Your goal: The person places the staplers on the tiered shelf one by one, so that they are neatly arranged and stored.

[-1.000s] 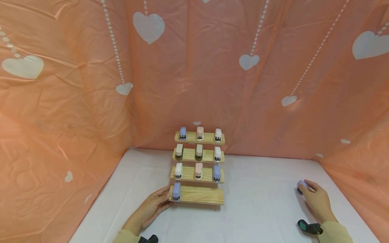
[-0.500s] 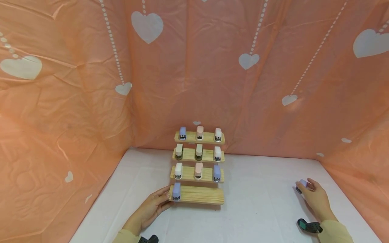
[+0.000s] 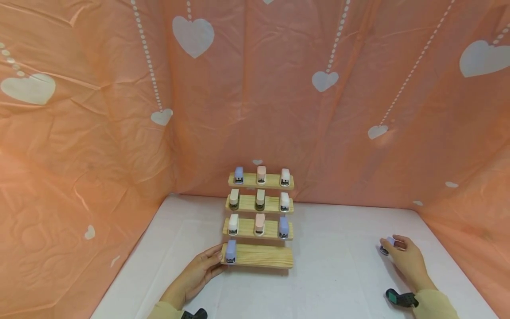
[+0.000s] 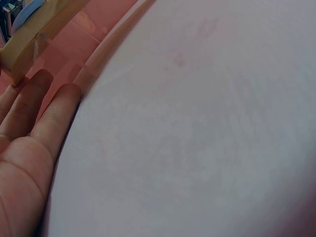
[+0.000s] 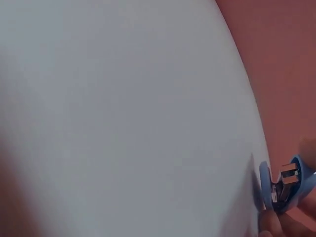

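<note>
On the right side of the white table, my right hand (image 3: 408, 261) pinches a small purple stapler (image 3: 391, 241) between thumb and fingers. Its blue-purple shell and metal insides show in the right wrist view, at the lower right, partly covered by fingers. A four-tier wooden display rack (image 3: 264, 257) stands at the middle. My left hand (image 3: 199, 272) holds the left end of its lowest tier, beside another purple stapler (image 3: 231, 251). Under that tier's edge, the left fingers (image 4: 54, 118) show in the left wrist view.
Each of the three upper tiers bears three mini staplers: a peach one (image 3: 260, 223), a white one (image 3: 284, 201) and a beige one (image 3: 234, 199) among them. Behind the table (image 3: 334, 274) hangs an orange sheet (image 3: 255, 110) with white hearts, which also lines both sides.
My right hand has shifted a little left with the purple stapler. The left hand stays at the lowest tier, and the rack's staplers stand as before.
</note>
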Demonstrator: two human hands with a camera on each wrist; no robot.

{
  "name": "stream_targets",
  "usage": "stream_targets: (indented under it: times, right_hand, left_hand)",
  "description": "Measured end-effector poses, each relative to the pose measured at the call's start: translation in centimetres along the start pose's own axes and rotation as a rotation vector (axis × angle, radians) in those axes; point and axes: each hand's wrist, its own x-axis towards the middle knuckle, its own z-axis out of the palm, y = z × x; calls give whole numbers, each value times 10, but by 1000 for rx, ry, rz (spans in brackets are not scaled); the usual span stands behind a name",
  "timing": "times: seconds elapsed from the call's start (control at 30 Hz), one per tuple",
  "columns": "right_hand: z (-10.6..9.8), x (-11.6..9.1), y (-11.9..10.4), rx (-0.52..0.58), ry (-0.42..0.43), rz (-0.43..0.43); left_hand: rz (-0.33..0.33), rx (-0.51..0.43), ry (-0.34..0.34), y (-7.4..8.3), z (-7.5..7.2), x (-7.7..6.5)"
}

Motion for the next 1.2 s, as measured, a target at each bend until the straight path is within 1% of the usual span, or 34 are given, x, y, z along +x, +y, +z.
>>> stream_targets:
  times: [0.13,0.23,0.4,0.53,0.67,0.9,1.03,1.2]
  right_hand:
    - [9,-8,-11,-37,-24,-58]
    - [19,-14,-21,-70,-20,-118]
    - [36,-26,-40,-126,2,-220]
    - [50,-33,-52,-141,28,-296]
    - [64,-40,-61,-119,44,-360]
    - [84,-56,-75,-50,36,-441]
    - [96,-65,-81,2,6,-460]
    - [111,-75,-85,53,-50,-446]
  left_hand:
    - [-1,-2,4,0,0,0]
    - [6,-2,-3,0,0,-1]
    - [12,0,-8,0,0,-1]
    - [8,0,-5,-1,-1,-1]
    - [7,1,-8,-1,-2,0]
    - [11,9,-12,-2,-1,0]
    - [10,4,-13,-1,0,0]
    - [1,1,-6,0,1,-1]
